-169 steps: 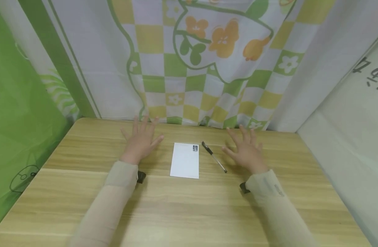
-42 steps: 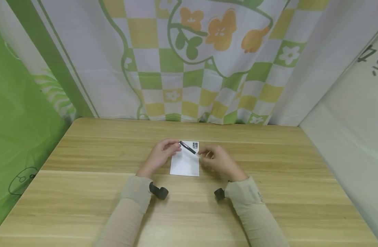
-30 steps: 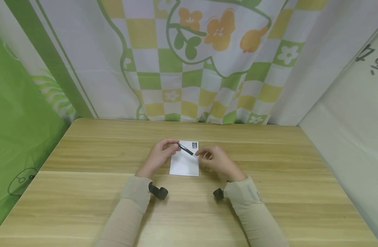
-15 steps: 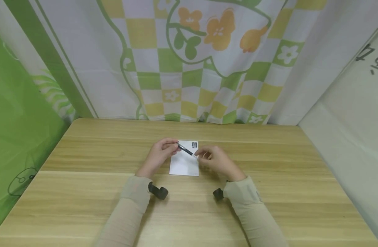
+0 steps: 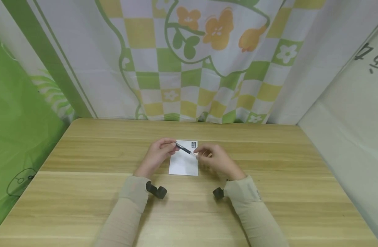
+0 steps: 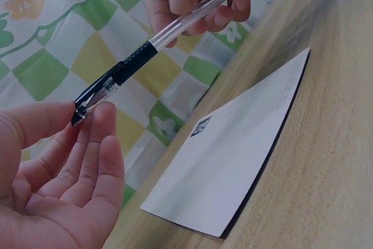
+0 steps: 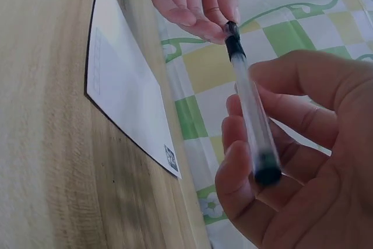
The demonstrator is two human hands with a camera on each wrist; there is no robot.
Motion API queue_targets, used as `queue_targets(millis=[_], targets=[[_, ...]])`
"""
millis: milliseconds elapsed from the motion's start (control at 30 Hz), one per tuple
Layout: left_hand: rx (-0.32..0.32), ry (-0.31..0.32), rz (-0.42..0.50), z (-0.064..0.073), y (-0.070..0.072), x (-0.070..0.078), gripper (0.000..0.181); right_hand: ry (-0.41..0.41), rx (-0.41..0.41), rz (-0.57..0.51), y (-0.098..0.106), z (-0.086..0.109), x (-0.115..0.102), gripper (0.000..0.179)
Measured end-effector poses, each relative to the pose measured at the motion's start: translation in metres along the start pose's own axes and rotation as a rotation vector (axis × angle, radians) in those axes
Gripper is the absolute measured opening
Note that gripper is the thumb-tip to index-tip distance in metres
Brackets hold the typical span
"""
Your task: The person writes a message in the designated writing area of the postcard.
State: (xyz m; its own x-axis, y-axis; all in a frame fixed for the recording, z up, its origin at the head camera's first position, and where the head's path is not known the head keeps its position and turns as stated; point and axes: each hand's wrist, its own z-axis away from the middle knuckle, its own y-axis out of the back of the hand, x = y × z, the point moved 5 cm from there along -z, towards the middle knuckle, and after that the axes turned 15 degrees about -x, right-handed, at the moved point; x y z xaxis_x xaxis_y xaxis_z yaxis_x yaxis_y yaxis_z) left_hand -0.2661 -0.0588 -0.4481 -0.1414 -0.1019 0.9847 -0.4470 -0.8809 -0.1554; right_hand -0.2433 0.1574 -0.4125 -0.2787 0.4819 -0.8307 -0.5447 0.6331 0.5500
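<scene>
One pen (image 6: 135,62) is held in the air above a white card (image 5: 182,165). The left hand (image 5: 155,153) pinches its clip end, and the right hand (image 5: 216,157) pinches its clear barrel. The card lies on the table (image 5: 189,216), its stamp (image 5: 193,144) at the far right corner.

Card (image 5: 182,166) on table (image 5: 176,212), stamp (image 5: 193,144) in its far right corner. Pen (image 5: 183,148) above card, between hands: clip end at left hand (image 5: 158,152), barrel at right hand (image 5: 216,158). Curtain (image 5: 204,82) behind table, cloth (image 5: 19,113) left, wall (image 5: 346,116) right.
</scene>
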Motion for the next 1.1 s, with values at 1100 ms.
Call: queue_targets(millis=[1100], targets=[[-0.095, -0.058, 0.342, 0.0, -0.01, 0.001, 0.012, 0.057, 0.103, -0.227, 0.0, -0.005, 0.005, 0.024]])
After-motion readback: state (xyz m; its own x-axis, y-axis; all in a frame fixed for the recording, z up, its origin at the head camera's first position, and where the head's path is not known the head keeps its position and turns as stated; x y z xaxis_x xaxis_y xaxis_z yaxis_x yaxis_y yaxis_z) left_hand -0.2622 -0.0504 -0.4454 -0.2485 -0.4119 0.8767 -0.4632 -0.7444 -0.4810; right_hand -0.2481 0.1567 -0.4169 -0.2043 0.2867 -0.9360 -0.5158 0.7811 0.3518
